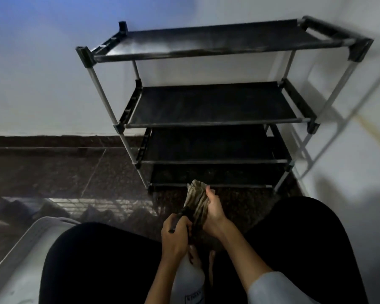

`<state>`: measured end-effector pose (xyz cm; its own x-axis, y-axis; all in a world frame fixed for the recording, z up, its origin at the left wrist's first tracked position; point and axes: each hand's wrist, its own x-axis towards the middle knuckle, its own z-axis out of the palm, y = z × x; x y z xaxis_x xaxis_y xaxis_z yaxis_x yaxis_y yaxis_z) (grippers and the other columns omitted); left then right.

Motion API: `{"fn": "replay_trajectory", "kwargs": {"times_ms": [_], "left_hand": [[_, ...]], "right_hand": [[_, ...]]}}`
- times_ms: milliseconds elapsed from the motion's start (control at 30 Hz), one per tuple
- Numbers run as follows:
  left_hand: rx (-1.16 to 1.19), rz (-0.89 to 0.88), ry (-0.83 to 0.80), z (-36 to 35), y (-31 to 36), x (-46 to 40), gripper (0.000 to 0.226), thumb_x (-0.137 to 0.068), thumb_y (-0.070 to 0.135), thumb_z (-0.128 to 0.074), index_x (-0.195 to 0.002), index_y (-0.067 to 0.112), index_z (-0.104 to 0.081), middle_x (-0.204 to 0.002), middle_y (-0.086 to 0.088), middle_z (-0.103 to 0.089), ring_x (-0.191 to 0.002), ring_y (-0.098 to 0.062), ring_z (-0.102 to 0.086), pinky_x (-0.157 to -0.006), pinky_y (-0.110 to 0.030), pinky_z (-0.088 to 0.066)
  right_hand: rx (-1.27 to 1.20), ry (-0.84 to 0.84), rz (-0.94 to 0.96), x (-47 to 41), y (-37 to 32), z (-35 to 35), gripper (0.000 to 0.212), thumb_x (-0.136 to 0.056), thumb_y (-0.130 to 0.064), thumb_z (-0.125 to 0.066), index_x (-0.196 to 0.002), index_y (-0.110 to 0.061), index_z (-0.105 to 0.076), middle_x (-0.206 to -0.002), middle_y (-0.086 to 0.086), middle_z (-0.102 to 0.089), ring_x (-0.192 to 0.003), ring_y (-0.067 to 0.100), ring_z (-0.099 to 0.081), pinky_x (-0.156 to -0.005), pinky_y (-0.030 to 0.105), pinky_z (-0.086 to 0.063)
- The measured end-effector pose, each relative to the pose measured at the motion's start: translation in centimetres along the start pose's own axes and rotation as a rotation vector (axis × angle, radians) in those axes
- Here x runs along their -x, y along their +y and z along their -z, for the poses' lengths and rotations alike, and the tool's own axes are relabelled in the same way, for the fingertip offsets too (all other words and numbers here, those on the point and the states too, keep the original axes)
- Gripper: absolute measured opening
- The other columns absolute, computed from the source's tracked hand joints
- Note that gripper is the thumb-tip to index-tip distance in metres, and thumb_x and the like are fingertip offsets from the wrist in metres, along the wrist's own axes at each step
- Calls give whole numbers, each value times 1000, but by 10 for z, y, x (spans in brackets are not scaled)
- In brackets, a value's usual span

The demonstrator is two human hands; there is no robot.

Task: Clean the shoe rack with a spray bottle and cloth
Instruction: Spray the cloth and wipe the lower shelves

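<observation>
Left hand point(173, 236) gripping spray bottle point(190, 279) top; right hand point(214, 210) clutching striped cloth point(195, 199). Shoe rack point(215, 106) at twelve o'clock.

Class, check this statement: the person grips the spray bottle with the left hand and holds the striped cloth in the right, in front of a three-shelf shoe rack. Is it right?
Not quite. The head view shows the shoe rack has four shelves, not three. The rest holds: the left hand grips the spray bottle and the right hand holds the striped cloth.
</observation>
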<state>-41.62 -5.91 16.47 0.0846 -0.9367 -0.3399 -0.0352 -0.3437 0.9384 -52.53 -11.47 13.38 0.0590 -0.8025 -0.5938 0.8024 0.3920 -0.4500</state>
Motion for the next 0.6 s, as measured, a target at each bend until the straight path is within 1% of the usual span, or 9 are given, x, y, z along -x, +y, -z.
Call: {"fn": "replay_trajectory", "kwargs": {"times_ms": [67, 167, 200, 267, 333, 400, 467, 533, 600], "left_hand": [[-17, 7, 27, 4, -5, -2, 27, -61, 27, -54, -65, 1, -51, -64, -14, -48, -63, -24, -45, -59, -36, -37], [-58, 52, 1, 7, -8, -5, 37, -60, 33, -55, -73, -1, -57, -81, -17, -55, -77, -29, -53, -67, -38, -42], [-70, 52, -25, 7, -6, -4, 35, -61, 32, -55, -71, -3, -57, -81, -18, -56, -75, -30, -53, -66, -38, -41], [-68, 41, -56, 6, -2, 1, 23, -66, 23, -53, -63, 0, -52, -64, -14, -51, -61, -25, -47, -57, -35, -37], [-68, 50, -11, 5, -3, 5, 17, -77, 11, -53, -63, 2, -51, -57, -10, -48, -55, -20, -44, -51, -31, -36], [-81, 31, 51, 7, -6, 7, 19, -82, 2, -52, -63, 1, -51, -57, -10, -48, -54, -18, -45, -48, -27, -36], [-87, 28, 61, 9, -7, 8, 20, -82, 3, -52, -62, 1, -51, -57, -10, -49, -56, -19, -45, -51, -30, -37], [-106, 56, 18, 8, -5, 9, 18, -78, 12, -54, -62, 3, -52, -60, -12, -50, -57, -21, -47, -54, -35, -38], [-119, 103, -31, 5, -2, 10, 17, -71, 19, -53, -61, 5, -53, -58, -12, -52, -53, -22, -48, -52, -34, -38]], "right_hand": [[11, 20, -7, -1, 2, 4, 53, -99, -47, -32, -111, -7, -64, -118, 15, -62, -106, 27, -58, -91, 37, -46], [5, 44, -6, -1, 2, 7, 53, -98, -48, -32, -112, -8, -64, -119, 15, -62, -113, 30, -55, -106, 42, -38], [-4, 49, -3, -1, 2, 8, 53, -98, -49, -32, -110, -9, -65, -118, 14, -62, -112, 29, -56, -107, 42, -37], [-49, 49, 11, -1, 1, 9, 53, -98, -49, -32, -111, -9, -64, -117, 12, -63, -104, 25, -58, -100, 39, -40], [-116, 50, 33, -1, 0, 9, 53, -98, -48, -32, -121, -10, -60, -123, 9, -61, -106, 22, -58, -97, 36, -40], [-119, 82, 33, 0, -3, 11, 56, -96, -52, -32, -126, -12, -58, -126, 10, -59, -113, 25, -54, -99, 40, -37], [-92, 120, 15, 0, -6, 14, 59, -95, -56, -32, -128, -13, -56, -128, 14, -56, -119, 30, -50, -102, 45, -34], [-101, 136, -2, 0, -7, 16, 63, -93, -59, -33, -130, -13, -53, -131, 17, -53, -121, 33, -48, -106, 48, -31], [-119, 140, -9, 0, -6, 16, 65, -92, -60, -34, -132, -13, -52, -132, 18, -52, -120, 34, -49, -107, 49, -32]]}}
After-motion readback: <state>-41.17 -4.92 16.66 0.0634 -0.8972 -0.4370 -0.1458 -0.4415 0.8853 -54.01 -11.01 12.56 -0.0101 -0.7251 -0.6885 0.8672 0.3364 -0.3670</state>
